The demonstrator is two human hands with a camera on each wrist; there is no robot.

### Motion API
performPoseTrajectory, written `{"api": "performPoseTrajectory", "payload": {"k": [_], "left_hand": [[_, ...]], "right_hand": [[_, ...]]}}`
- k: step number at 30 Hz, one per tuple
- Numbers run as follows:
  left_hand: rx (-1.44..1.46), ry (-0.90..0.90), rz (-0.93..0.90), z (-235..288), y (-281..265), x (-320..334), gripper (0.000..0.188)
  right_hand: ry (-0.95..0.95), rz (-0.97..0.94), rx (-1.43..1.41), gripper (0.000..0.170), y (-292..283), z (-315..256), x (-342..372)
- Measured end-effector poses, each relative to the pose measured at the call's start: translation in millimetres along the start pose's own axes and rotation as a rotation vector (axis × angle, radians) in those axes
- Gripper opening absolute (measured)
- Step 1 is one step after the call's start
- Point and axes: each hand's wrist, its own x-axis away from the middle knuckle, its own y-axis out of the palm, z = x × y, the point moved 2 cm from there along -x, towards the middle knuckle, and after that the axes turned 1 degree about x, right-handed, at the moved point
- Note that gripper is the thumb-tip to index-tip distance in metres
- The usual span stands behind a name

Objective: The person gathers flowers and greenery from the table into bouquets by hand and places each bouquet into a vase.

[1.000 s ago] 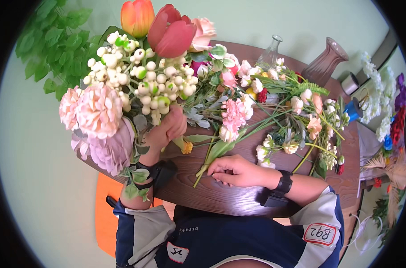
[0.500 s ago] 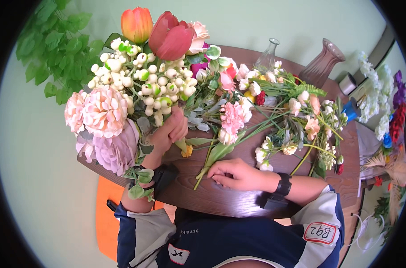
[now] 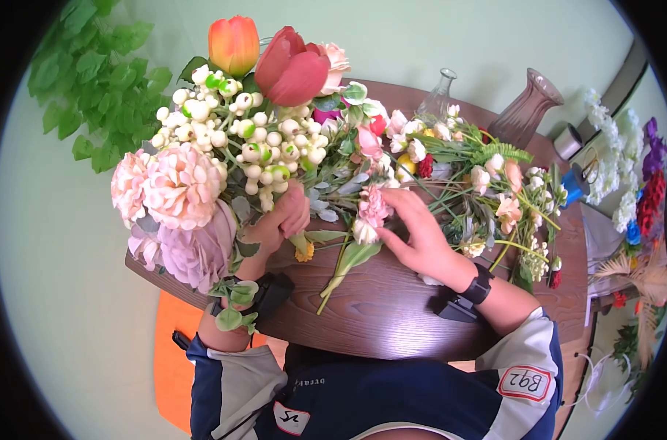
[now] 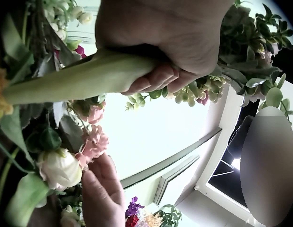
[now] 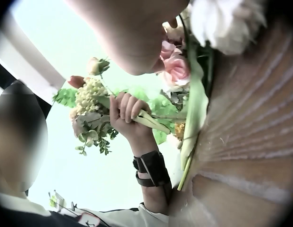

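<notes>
Bouquet (image 3: 264,147) over brown table (image 3: 304,304), pale-green wall (image 3: 407,37)

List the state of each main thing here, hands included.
Left hand: curled round the bouquet's stems.
Bouquet: held up.
Orange tulip: petals cupped.
Red tulip: petals cupped.
Right hand: fingers at the pink flower; grip unclear.
Loose flowers: lying in a heap.
Ribbed vase: standing, no flowers visible inside.
Clear vase: standing, base hidden.
</notes>
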Motion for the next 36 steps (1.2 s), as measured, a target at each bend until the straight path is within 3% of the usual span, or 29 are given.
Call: {"api": "performPoseTrajectory", "payload": {"k": [14,20,22,25,26,28,30,32,33,36], "left_hand": [[0.051,0.019,0.064,-3,-1,-1,0.018],[-0.002,0.0,0.025,-2,2,2,0.02],[0.016,0.003,-0.01,-1,5,3,0.021],[0.018,-0.021,0.014,5,18,4,0.024],[0.021,-0.017,0.01,5,17,3,0.024],[0.128,-0.057,-0.184,6,12,5,0.023],[0.187,-0.048,-0.149,5,9,6,0.022],[0.251,0.034,-0.221,8,4,4,0.024],[0.271,0.15,-0.2,7,6,-1,0.027],[0.301,0.26,-0.202,12,3,0,0.028]], "right_hand": [[-0.022,-0.038,0.067,0.041,1,-5,2],[-0.301,-0.054,0.34,0.033,-43,-70,-6],[-0.263,-0.028,0.419,0.032,-55,-71,-10],[-0.018,0.032,0.76,0.036,-68,-57,-13],[-0.018,0.033,0.766,0.036,-68,-51,-11],[0.134,-0.056,0.808,0.041,-66,-35,-6],[0.182,-0.077,0.751,0.045,-65,-17,-3],[0.31,-0.097,0.835,0.045,-65,0,-1],[0.449,-0.2,0.742,0.048,-69,7,-5],[0.452,-0.167,0.748,0.052,-70,38,0]]}}
